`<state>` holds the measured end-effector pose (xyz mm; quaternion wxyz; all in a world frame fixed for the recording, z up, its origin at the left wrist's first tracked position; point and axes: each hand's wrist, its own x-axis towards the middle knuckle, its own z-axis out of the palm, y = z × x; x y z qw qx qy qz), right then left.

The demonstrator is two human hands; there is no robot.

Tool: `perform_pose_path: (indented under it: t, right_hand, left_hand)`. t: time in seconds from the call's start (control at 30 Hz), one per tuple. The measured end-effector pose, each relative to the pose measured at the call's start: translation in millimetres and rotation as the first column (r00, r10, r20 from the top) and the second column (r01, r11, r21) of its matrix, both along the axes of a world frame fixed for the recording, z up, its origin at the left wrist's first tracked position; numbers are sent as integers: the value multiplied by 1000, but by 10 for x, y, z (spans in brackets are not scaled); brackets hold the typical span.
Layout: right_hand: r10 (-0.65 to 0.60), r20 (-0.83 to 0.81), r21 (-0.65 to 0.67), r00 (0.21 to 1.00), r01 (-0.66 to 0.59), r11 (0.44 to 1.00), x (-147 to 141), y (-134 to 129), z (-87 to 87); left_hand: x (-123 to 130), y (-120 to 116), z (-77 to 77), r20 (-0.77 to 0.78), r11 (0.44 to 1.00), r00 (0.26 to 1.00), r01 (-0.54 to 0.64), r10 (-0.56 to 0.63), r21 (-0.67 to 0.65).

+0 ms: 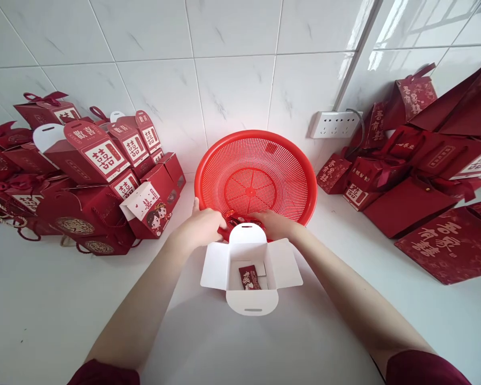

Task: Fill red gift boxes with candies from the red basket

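Observation:
A red perforated plastic basket (pixel 256 140) leans toward me near the wall, with a few small dark red packets (pixel 236 220) low in its near side. My left hand (pixel 205 224) is on the basket's near left rim, its fingers bent over the edge; whether it grips the rim is unclear. My right hand (pixel 273 223) reaches inside the basket beside the packets, its fingertips partly hidden. In front of the basket stands a white-lined box (pixel 246 301) with its flaps spread. One dark red packet (pixel 249 277) lies inside it.
Stacked red gift boxes (pixel 104 155) crowd the left side of the white table (pixel 240 353). More red boxes (pixel 436 160) are piled on the right. A white power strip (pixel 335 125) is against the tiled wall.

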<state>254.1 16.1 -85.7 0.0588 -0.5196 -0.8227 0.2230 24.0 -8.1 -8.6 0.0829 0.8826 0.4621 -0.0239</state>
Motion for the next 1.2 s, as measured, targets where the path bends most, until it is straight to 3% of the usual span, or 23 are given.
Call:
perform_pose_path:
  t: [0.13,0.5,0.7,0.93,1.1,1.2]
  right_hand:
    - [79,-60,-46,995,-82,996,16,-25,33]
    - [82,-132,13,988,-81,997,31,6,4]
    - [11,-186,110,982,10,994,56,47,-41]
    - [-96,-311,217,946,168,962,77,49,45]
    - [-91,-529,220,844,239,946,94,-45,240]
    - [-9,-678,149,735,149,978,117,-229,465]
  left_hand:
    - [-44,68,-44,50,1000,999,20,-21,7]
    - [-65,90,-9,45,994,993,106,-106,7]
    - [-57,78,19,22,997,997,76,-76,-16]
    - [-60,87,12,101,997,994,38,-31,-66]
    - [-62,112,6,33,995,999,40,-37,-96]
    - [-76,130,-2,64,999,997,-41,41,-5]
